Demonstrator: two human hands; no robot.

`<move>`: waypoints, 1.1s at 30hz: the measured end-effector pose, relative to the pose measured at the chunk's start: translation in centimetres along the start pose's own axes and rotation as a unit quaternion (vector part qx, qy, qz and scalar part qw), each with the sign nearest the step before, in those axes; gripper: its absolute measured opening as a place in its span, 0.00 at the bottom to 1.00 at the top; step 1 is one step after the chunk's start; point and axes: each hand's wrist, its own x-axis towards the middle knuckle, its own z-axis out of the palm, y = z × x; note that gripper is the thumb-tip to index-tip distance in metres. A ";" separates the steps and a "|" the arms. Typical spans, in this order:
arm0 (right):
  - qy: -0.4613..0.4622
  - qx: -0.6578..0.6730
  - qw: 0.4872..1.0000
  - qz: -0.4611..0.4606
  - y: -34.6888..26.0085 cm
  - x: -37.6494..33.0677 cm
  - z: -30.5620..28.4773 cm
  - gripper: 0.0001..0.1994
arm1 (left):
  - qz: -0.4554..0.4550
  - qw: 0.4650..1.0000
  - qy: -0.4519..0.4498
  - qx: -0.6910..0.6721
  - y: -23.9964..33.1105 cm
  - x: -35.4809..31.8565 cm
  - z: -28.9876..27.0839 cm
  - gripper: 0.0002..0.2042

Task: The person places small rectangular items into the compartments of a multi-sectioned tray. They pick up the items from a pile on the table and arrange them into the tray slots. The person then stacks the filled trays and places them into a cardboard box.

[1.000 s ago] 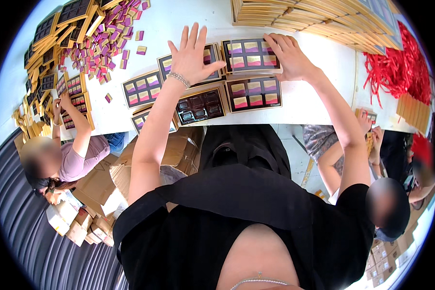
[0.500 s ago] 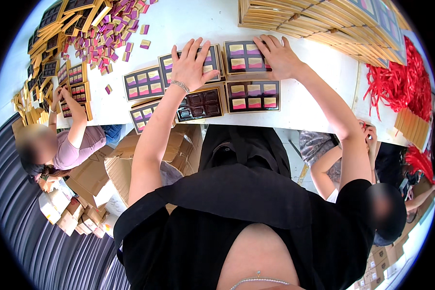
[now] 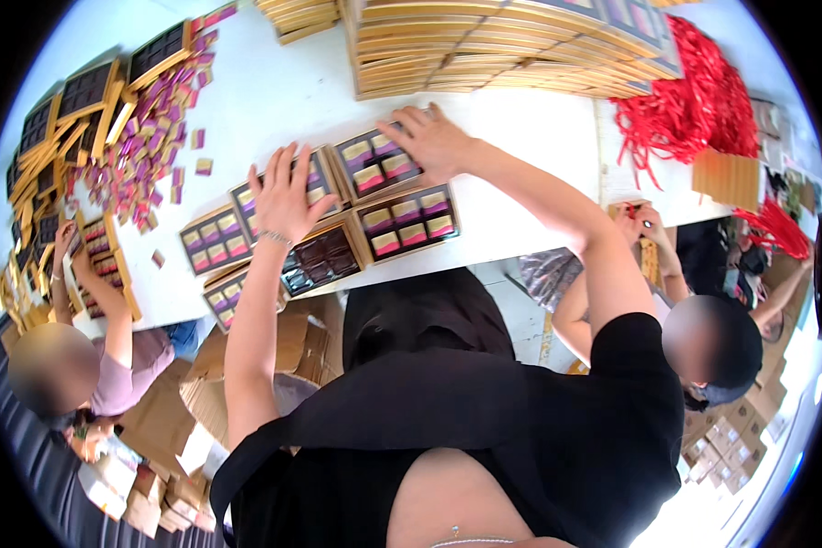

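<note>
Two loose rows of shallow gold-edged boxes lie along the near side of the white table. My left hand (image 3: 288, 201) rests with spread fingers on a back-row box (image 3: 321, 178), partly hiding its wrapped pieces. My right hand (image 3: 437, 144) lies with fingers apart over the far right corner of the neighbouring box (image 3: 371, 175), whose dark tray holds gold-and-purple and gold-and-pink pieces. In front, a filled box (image 3: 409, 225) sits beside a box with a bare dark tray (image 3: 321, 260). Farther left are another filled box (image 3: 215, 242) and one (image 3: 226, 297) partly behind my left forearm.
A tall stack of gold-edged boxes (image 3: 493, 55) stands at the back, with red ribbon (image 3: 690, 91) to its right. Loose wrapped pieces (image 3: 151, 132) and jumbled trays cover the far left. Co-workers work at left (image 3: 114, 306) and right (image 3: 667, 247). Cardboard boxes stand below the table.
The whole view has shifted and tilted, so the boxes appear farther left and lower. Both my hands stay on the same two boxes, the right one lying nearer its box's far right corner.
</note>
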 end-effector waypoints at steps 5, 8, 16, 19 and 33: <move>0.016 -0.018 1.000 0.006 -0.2 -0.6 -0.2 0.58 | 0.001 1.000 0.007 0.003 0.0 -0.2 0.1 0.42; 0.078 -0.015 0.997 -0.023 1.0 0.2 1.3 0.57 | 0.019 0.999 0.046 0.010 0.1 0.5 0.3 0.40; 0.235 0.133 0.963 -0.008 -4.5 -9.7 -1.2 0.57 | -0.187 0.871 0.214 -0.400 5.0 -9.6 -0.7 0.15; 0.070 0.079 0.994 -0.011 -8.3 -11.0 3.6 0.60 | -0.356 0.727 0.068 -0.583 10.5 -11.6 3.3 0.24; 0.320 0.766 0.539 0.139 -16.8 -6.8 -2.9 0.23 | -0.325 0.693 0.184 -0.616 8.2 -8.4 -7.2 0.34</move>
